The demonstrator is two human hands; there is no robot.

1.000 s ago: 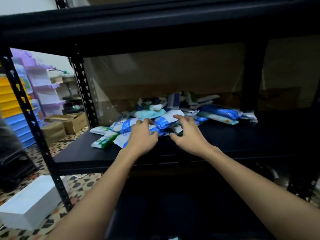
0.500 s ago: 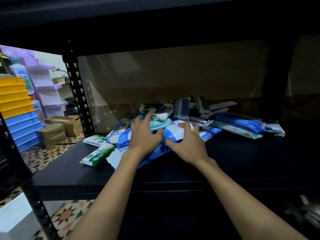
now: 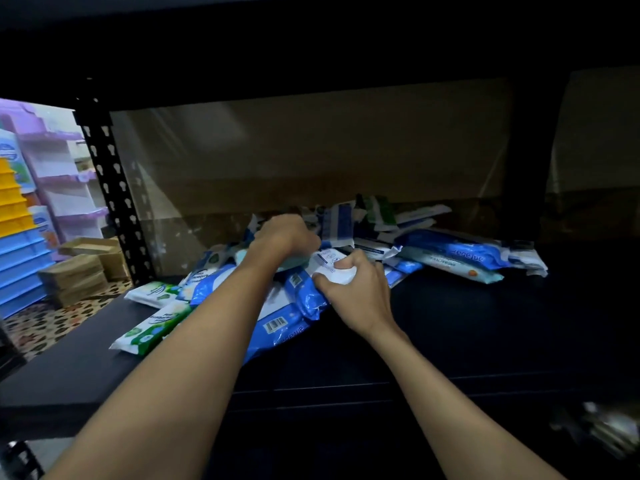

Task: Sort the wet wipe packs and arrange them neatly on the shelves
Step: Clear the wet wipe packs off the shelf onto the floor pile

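A jumbled pile of wet wipe packs (image 3: 450, 252) lies on the black shelf (image 3: 467, 334), blue, white and green ones mixed. My right hand (image 3: 356, 289) grips a white and blue pack (image 3: 329, 268) at the front of the pile, thumb under it and fingers curled over its top. My left hand (image 3: 285, 237) reaches deeper into the heap with fingers curled down among the packs; what it holds is hidden. Two green and white packs (image 3: 152, 325) lie at the left edge of the pile. A large blue pack with a barcode (image 3: 277, 327) lies under my left forearm.
The upper shelf board (image 3: 311, 46) hangs low overhead. A black perforated upright (image 3: 110, 188) stands at the left. A brown cardboard panel (image 3: 311, 161) backs the shelf. Cardboard boxes (image 3: 79, 268) and coloured bins (image 3: 17, 244) stand on the patterned floor to the left.
The view has moved closer to the shelf. My left hand went further back into the pile and curled. My right hand closed round a white and blue pack.
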